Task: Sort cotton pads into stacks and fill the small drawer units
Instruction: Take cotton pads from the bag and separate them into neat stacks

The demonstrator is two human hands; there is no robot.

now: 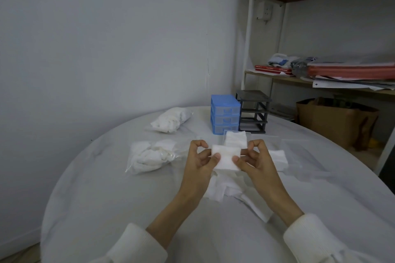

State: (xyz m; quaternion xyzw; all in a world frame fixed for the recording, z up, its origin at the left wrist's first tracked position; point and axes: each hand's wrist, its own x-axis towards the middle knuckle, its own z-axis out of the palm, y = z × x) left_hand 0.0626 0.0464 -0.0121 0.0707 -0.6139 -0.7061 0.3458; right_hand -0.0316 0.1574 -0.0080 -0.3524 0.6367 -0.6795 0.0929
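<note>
A shelf unit (277, 80) bears red books (272, 69) — beside it, perhaps a paper bag (333, 121).

A plain white wall (106, 38) forms the rear and left boundary of the room. A round table with a light grey cover (96, 188) occupies the foreground. At right stands an open shelving unit (249, 49) — white uprights, wooden boards — carrying red books (273, 69), papers and folded cloth. A white wall socket (265, 11) sits behind it. A brown paper bag (333, 123) rests beneath. Lighting is dim and even.

Two hands (201, 160) (254, 160), two drawer units (224, 113) (253, 111), two bags of cotton pads (171, 121) (151, 156).
</note>
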